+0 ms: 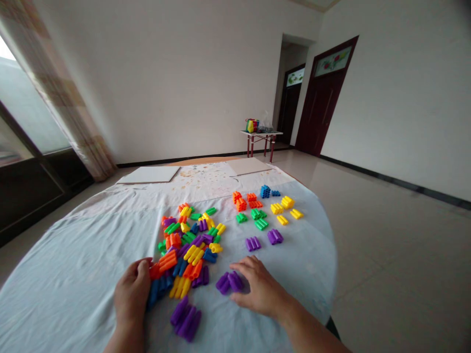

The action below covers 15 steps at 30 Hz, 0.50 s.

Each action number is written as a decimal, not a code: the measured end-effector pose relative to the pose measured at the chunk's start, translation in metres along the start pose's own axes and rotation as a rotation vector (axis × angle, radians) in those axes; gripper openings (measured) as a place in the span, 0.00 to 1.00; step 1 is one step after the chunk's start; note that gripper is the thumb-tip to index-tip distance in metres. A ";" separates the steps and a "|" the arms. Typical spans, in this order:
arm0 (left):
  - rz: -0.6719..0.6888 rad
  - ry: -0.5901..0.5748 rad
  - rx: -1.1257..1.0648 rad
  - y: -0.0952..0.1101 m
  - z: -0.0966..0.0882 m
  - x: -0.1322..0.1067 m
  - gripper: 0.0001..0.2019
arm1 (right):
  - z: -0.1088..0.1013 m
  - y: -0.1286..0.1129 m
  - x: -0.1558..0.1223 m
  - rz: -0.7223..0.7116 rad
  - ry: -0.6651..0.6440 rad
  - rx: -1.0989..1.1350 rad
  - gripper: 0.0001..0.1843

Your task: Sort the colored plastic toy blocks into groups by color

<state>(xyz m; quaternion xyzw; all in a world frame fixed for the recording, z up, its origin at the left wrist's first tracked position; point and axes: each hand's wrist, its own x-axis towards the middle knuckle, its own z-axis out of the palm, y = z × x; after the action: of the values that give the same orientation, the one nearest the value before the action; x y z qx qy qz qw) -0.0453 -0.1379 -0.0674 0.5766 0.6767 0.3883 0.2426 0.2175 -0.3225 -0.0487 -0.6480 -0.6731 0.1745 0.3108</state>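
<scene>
My right hand (pixel 259 286) is beside a purple block of joined tubes (pixel 228 282), its thumb and fingers apart around the block's near end. At the left edge of a mixed pile of tube blocks (pixel 189 252), my left hand (pixel 133 289) has its fingers curled together. They meet a red-orange block (pixel 155 270) and a blue block (pixel 159 289); whether they grip one is hidden. The pile mixes orange, yellow, green, blue and purple pieces. Nearer to me lies a larger purple block (pixel 186 318), apart from the pile.
Beyond my right hand lie colour groups: purple blocks (pixel 275 237), green blocks (pixel 258 214), orange blocks (pixel 241 204), yellow blocks (pixel 287 202) and blue blocks (pixel 265 191). A white board (pixel 149 174) and a beige board (pixel 250 166) lie at the far side of the cloth-covered table (pixel 91 245).
</scene>
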 end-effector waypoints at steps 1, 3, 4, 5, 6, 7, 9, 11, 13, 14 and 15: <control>-0.001 0.004 -0.001 0.000 0.000 0.000 0.17 | -0.002 0.000 -0.001 -0.032 -0.026 0.037 0.29; -0.003 0.012 -0.005 0.000 0.001 0.000 0.17 | -0.006 0.002 -0.001 -0.078 -0.073 0.088 0.28; -0.003 0.014 -0.007 0.000 0.002 0.001 0.16 | -0.007 0.003 -0.001 -0.083 -0.080 0.098 0.28; -0.003 0.014 -0.009 -0.001 0.002 0.001 0.16 | -0.009 0.006 -0.002 -0.077 -0.069 0.098 0.27; 0.000 0.014 -0.012 -0.001 0.003 0.001 0.16 | -0.011 0.009 -0.002 -0.063 -0.042 0.089 0.27; 0.005 0.012 -0.015 -0.002 0.003 0.001 0.16 | -0.013 0.014 -0.002 -0.044 -0.004 0.072 0.26; 0.013 0.011 -0.021 -0.003 0.004 0.001 0.16 | -0.020 0.025 -0.002 0.001 0.070 0.023 0.27; 0.016 0.010 -0.020 -0.002 0.003 0.001 0.17 | -0.027 0.035 -0.001 0.041 0.099 -0.025 0.27; 0.011 0.014 -0.008 0.000 0.002 0.000 0.17 | -0.034 0.044 -0.001 0.064 0.083 -0.056 0.27; 0.008 0.017 -0.003 0.001 0.001 -0.001 0.17 | -0.036 0.048 -0.001 0.071 0.071 -0.064 0.27; 0.006 0.017 0.002 0.002 0.001 -0.001 0.17 | -0.037 0.050 0.000 0.077 0.057 -0.067 0.27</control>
<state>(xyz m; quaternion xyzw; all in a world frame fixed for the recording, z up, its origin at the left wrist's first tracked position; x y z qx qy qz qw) -0.0432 -0.1387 -0.0663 0.5755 0.6776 0.3931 0.2349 0.2798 -0.3241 -0.0529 -0.6882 -0.6440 0.1449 0.3009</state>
